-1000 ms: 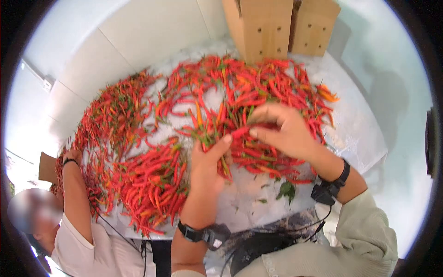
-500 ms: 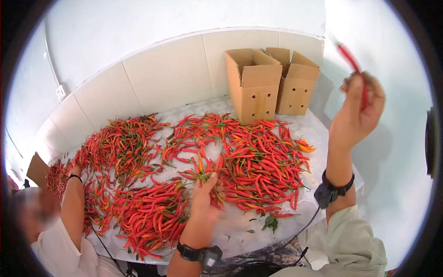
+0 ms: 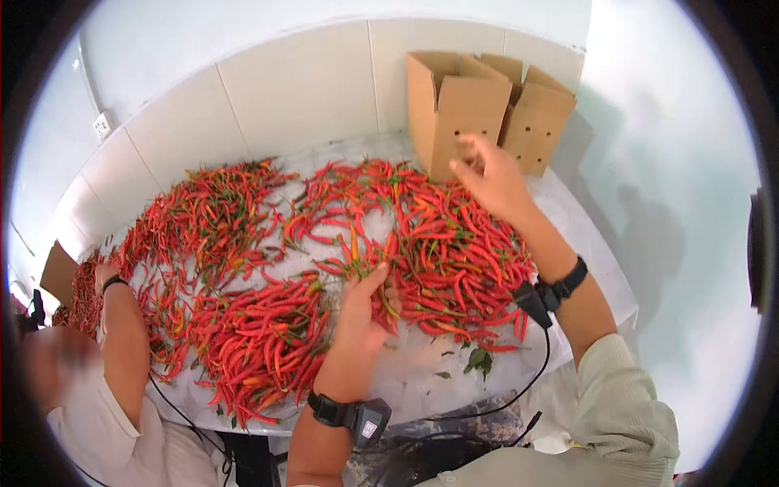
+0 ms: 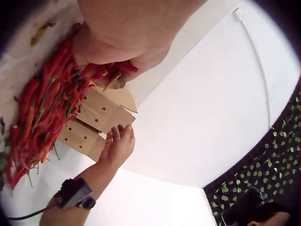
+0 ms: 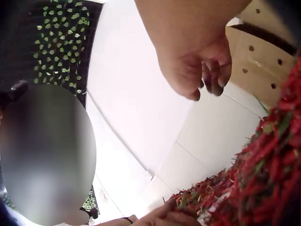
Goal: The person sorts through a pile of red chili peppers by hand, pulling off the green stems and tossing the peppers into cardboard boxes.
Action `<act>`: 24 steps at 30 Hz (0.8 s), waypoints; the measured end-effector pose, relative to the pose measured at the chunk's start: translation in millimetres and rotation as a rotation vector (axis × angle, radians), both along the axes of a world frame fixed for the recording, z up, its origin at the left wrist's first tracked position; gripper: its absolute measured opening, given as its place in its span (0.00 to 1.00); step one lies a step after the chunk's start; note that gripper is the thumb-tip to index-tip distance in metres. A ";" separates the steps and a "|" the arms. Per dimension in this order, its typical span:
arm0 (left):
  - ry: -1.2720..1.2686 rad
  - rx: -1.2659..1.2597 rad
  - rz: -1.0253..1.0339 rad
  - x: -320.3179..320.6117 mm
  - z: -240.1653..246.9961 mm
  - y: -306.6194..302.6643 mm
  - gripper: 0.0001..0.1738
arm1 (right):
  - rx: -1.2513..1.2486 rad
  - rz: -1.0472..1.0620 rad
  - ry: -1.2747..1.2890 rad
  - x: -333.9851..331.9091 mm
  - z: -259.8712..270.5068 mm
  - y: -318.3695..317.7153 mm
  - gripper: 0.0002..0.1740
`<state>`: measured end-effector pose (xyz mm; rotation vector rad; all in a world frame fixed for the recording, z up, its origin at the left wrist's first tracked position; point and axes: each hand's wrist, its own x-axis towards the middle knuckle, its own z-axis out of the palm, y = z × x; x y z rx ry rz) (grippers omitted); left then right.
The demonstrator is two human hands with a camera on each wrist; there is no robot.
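In the head view my left hand (image 3: 361, 312) holds a bunch of red chillies (image 3: 381, 292) with green stems, thumb laid across them, between two piles. The left wrist view shows red chilli ends poking out past that hand (image 4: 127, 44). My right hand (image 3: 491, 178) is raised over the back of the right chilli pile (image 3: 462, 276), in front of a cardboard box (image 3: 466, 114). Its fingers are loosely bent with nothing between them, as the right wrist view of the hand (image 5: 200, 61) also shows.
A second box (image 3: 540, 122) stands beside the first. More chillies lie in a front pile (image 3: 260, 341) and a back left pile (image 3: 203, 219). Green leaves (image 3: 479, 361) lie near the table's front edge. Another person's arm (image 3: 126, 349) reaches in at the left; cables hang from both wrists.
My right hand took a red chilli up to the far right, then came back left and down without it. My left hand still holds its bunch. The head view has tilted up from the first frame.
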<state>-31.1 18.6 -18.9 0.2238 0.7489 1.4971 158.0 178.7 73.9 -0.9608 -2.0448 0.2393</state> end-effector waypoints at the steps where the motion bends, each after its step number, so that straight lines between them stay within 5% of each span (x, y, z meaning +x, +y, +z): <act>1: 0.002 -0.020 -0.006 2.5 1.1 -0.5 0.07 | -0.118 0.096 -0.018 2.0 -13.7 -17.7 0.22; 5: 0.070 -0.033 -0.017 1.2 -6.8 0.3 0.06 | -0.361 0.334 -0.022 0.4 -65.6 -60.2 0.18; 8: 0.005 -0.051 -0.044 -5.4 -10.9 4.4 0.05 | -0.345 0.244 -0.101 -3.9 -72.2 -78.6 0.13; 12: -0.054 -0.088 -0.041 -6.4 -6.3 3.0 0.06 | 0.008 0.277 -0.241 4.7 -90.5 -73.9 0.16; 19: -0.113 -0.086 -0.027 -6.7 -5.6 2.4 0.08 | 0.044 0.151 -0.123 -0.4 -97.1 -73.1 0.12; 24: 0.020 -0.117 -0.093 1.5 -6.6 0.5 0.10 | 0.104 0.267 -0.153 -2.3 -107.4 -69.6 0.08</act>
